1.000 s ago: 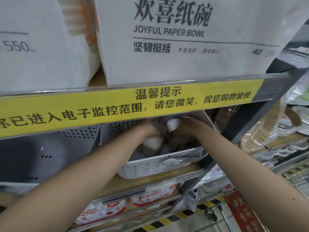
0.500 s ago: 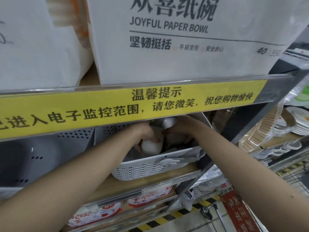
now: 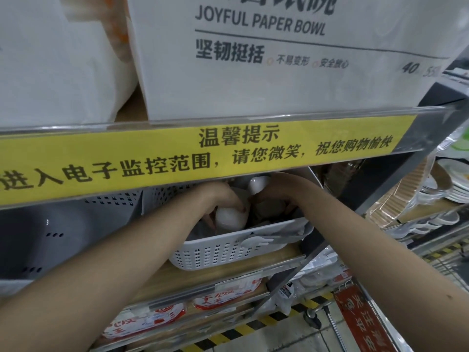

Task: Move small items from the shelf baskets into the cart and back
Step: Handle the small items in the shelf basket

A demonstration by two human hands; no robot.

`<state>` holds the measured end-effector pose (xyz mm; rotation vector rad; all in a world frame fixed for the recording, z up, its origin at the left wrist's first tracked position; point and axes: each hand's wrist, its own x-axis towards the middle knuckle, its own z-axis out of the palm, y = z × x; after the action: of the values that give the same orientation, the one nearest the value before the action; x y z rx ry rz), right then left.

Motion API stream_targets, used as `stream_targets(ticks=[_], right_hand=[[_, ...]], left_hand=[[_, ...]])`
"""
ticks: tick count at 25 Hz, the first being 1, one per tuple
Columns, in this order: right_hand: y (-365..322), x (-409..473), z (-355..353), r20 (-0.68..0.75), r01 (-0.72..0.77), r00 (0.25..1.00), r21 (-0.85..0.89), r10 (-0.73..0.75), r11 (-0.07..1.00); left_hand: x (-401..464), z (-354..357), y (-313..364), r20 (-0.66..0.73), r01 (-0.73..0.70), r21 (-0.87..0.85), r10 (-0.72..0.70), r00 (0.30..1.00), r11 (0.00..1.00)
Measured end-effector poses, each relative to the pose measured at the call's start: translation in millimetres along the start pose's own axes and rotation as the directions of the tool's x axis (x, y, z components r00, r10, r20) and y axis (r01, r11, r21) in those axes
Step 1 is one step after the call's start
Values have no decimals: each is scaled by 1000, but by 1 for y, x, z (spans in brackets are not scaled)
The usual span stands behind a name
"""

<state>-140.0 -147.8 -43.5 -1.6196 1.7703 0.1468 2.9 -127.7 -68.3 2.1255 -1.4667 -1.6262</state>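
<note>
A large white paper-bowl pack (image 3: 279, 59) fills the top of my view, from 10 to 2 o'clock. Below it a yellow notice strip (image 3: 203, 158) runs across the shelf edge and hides the back of the shelf I am reaching into.

Near centre, slightly toward 5 o'clock, sits the white slotted basket (image 3: 215, 250) on a wooden shelf; a grey basket (image 3: 63, 232) stands beside it at 9 o'clock. Both my forearms reach up into the white basket. My left hand (image 3: 215, 199) is curled over a small white rounded item (image 3: 231, 218), gripping it just inside the basket's front rim. My right hand (image 3: 276, 191) is deep among brownish items at the back; its fingers are hidden, so I cannot tell whether it holds anything. Another white item (image 3: 257, 184) shows between the hands.

I judge this the pick-up step: items are leaving the basket for the cart. Next the left hand should lift its item clear of the rim and draw back under the strip, which hangs low and could catch it. A cart wheel (image 3: 313, 321) shows at 5 o'clock, near the floor.
</note>
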Motion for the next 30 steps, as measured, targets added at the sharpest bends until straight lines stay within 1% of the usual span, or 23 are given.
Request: stream_targets(ticks=[3,6,12,15,19,23,26,30], right_hand=[[-1,-3,-1,1,13,1000,-14,-12,1000],[-3,-6,-2,8,17,1000,-57,-17,998],[-5,-18,-3,14,72,997,-93,-71,993],[-3,-20,-2,-8,72,997,-69,-72,995],[-2,-23,-1,-13,44,999,-39,-44,998],[-3,-22,0,2,14,1000,-12,-14,1000],[-3,-23,-3,17,-2,1000,-32,2,999],[-3,-22,-4,11,4,1000,-65,-3,998]], left_hand=[[0,0,0,-11,6,-36,-7,1000,999],[-1,1,0,-16,3,-130,-5,1000,991],[-1,6,2,-59,-44,-257,29,998,965],[-3,7,2,-95,-66,-283,40,995,957],[-3,8,2,-101,-58,-321,27,995,945],[0,8,1,-86,-39,-333,11,996,942],[1,9,0,-45,18,-298,-33,998,954],[-2,10,3,-49,75,-247,-89,995,966]])
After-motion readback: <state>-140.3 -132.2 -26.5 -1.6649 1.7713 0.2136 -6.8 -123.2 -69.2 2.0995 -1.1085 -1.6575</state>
